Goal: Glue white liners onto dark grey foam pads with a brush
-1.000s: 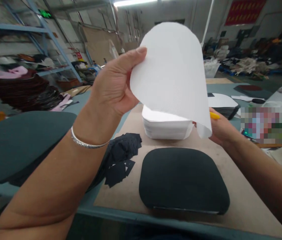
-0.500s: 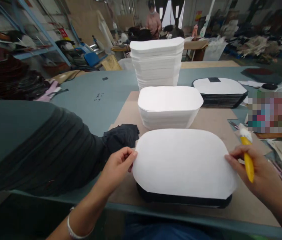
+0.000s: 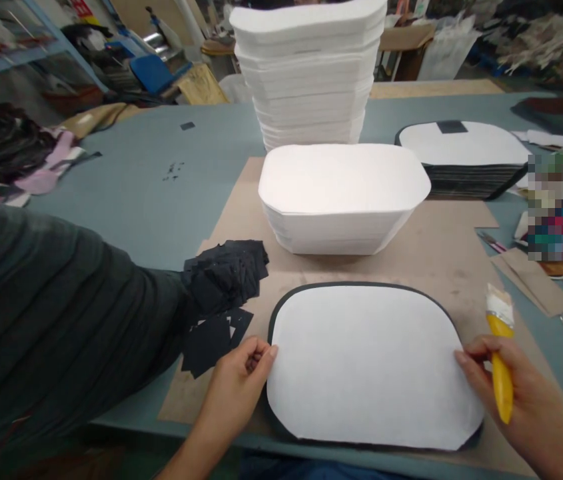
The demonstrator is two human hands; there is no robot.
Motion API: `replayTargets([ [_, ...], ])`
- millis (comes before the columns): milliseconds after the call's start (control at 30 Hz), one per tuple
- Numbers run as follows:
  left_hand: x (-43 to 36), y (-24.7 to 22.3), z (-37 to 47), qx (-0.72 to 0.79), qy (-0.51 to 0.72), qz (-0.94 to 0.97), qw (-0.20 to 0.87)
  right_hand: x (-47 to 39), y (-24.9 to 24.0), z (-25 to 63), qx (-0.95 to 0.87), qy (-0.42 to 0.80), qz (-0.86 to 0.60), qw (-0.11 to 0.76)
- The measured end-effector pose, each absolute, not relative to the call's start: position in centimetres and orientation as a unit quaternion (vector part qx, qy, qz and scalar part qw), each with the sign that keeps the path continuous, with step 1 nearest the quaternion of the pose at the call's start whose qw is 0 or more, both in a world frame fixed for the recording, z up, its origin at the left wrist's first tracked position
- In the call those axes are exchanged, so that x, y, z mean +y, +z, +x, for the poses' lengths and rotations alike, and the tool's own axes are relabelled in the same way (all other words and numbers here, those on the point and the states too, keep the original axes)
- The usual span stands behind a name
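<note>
A white panel with rounded corners (image 3: pixel 371 367) lies on a slightly larger black piece (image 3: pixel 277 420), whose dark border shows around much of it. My left hand (image 3: pixel 238 377) pinches the panel's left edge between thumb and fingers. At the opposite edge, the thumb and fingertips of my right hand (image 3: pixel 521 383) meet the panel. That same hand also grips a paintbrush (image 3: pixel 501 320) with a yellow handle, its pale bristles pointing up. Small black squares (image 3: pixel 208 343) lie left of the panel, near my left hand.
Behind the panel stand a stack of white panels (image 3: pixel 344 180) and a taller white stack (image 3: pixel 311 73). White-topped black pieces (image 3: pixel 466 150) are piled at right. A large dark layered pile (image 3: pixel 61 307) fills the left. Brown board (image 3: pixel 426 247) covers part of the blue-green table (image 3: pixel 131 147).
Both hands have lowered the white panel toward me onto the black piece, whose border now shows along its far side. My view has tilted downward, revealing more black squares.
</note>
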State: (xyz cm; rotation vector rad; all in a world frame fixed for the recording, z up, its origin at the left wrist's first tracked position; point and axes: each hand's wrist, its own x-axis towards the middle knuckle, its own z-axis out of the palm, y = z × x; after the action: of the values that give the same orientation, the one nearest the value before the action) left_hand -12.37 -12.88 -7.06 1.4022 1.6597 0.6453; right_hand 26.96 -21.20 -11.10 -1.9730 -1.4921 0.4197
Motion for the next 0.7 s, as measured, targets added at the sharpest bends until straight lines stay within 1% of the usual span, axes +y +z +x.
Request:
replayTargets([
  [200, -12.9, -7.3, -12.4, 0.675, 0.258, 0.536, 0.436, -21.7, -11.2, 26.3, -0.547, 0.176, -0.762, 0.298],
  [533, -13.4, -8.7, -13.4, 0.679, 0.237, 0.554, 0.420, -21.2, -10.2, 25.4, -0.553, 0.165, -0.751, 0.320],
  [700, -13.4, -9.5, -13.8, 0.679, 0.237, 0.557, 0.415, -20.7, -9.7, 24.9, -0.560, 0.163, -0.748, 0.316],
])
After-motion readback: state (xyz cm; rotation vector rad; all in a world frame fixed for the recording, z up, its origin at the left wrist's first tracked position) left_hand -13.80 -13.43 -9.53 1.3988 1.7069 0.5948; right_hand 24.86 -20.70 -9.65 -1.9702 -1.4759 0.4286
